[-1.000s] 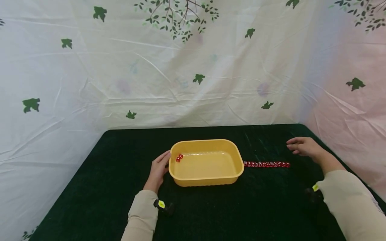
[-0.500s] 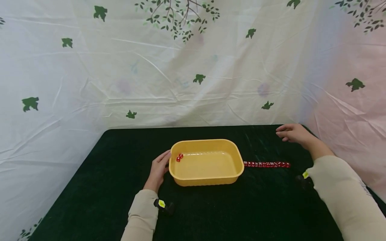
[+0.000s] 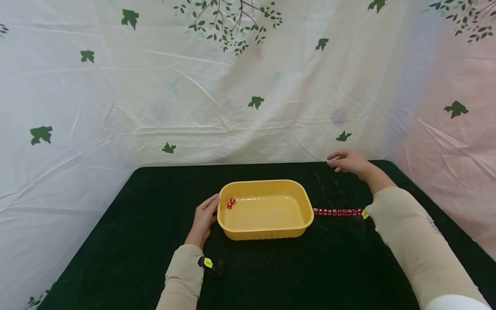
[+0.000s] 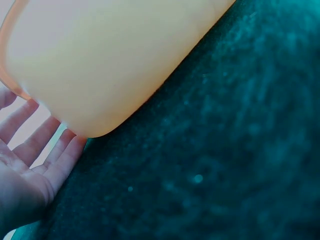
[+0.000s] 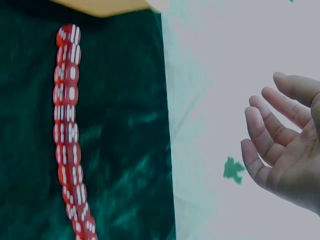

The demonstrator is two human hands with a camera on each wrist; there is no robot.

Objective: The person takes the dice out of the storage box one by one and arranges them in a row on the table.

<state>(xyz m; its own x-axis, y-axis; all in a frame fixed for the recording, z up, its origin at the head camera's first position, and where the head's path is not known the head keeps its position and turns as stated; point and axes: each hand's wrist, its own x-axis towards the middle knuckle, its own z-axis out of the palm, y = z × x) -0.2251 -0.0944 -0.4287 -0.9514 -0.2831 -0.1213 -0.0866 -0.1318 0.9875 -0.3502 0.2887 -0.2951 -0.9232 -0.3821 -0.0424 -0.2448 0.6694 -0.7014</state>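
My left hand [image 3: 203, 217] rests its fingertips against the left end of a yellow plastic basin [image 3: 265, 233]. In the left wrist view the fingers [image 4: 35, 140] are stretched out along the basin's outer wall [image 4: 115, 75]. Two red dice [image 3: 229, 206] lie inside the basin, near its left end. To the basin's right runs a row of red dice [image 3: 337, 212] with white pips, its right end overlapped by the right sleeve. My right hand [image 3: 350, 162] hovers beyond that row near the table's back edge, holding nothing, its fingers loosely bent in the right wrist view [image 5: 285, 135].
A dark green cloth covers the table [image 3: 128, 241]. Behind and beside it hangs a pale curtain [image 3: 209, 129] printed with leaves and green bird shapes. Small dark wrist cameras [image 3: 217, 268] sit at the cuffs.
My right hand has moved left and farther back, from right of the dice row to above the table's back edge. The left hand, basin and dice stay put.
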